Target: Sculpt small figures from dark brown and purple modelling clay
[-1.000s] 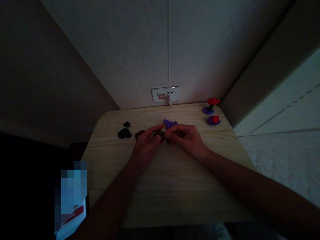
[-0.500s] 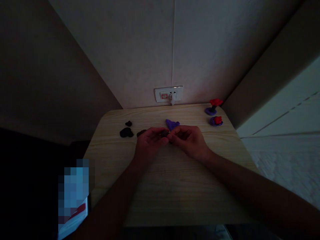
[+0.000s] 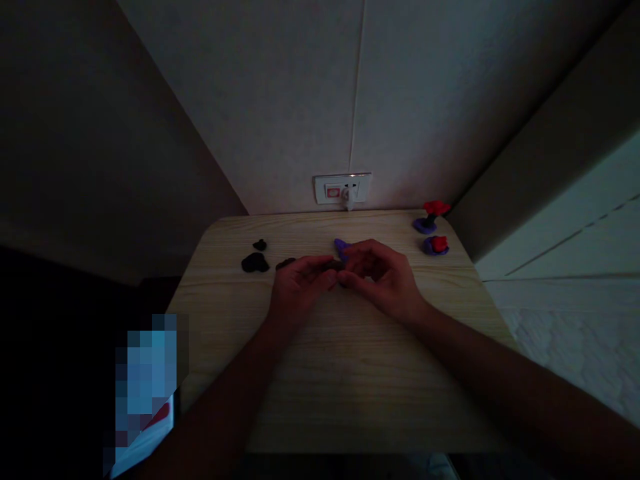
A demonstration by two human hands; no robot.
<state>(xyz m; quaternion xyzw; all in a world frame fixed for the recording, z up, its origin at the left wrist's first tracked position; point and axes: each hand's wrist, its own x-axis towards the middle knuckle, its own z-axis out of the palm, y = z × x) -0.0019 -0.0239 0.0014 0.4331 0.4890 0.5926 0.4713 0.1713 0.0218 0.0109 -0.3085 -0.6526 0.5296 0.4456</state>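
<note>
At far left, the lit screen (image 3: pixel 150 373) lies beside the table (image 3: pixel 325 373). The small black piece (image 3: pixel 260 245) sits behind the large black piece (image 3: pixel 255 263), both near the left edge. The brown piece (image 3: pixel 285 263) adjoins my left hand (image 3: pixel 301 287), partly hidden by it. My left fingers pinch the dark lump (image 3: pixel 336 265). My right hand (image 3: pixel 383 277) curves at its right side, thumb and fingers apart; contact cannot be determined. The purple piece (image 3: pixel 342 247) lies just behind. Two red-and-purple flowers (image 3: pixel 437 245) occupy the back right corner. Bare tabletop extends toward me.
</note>
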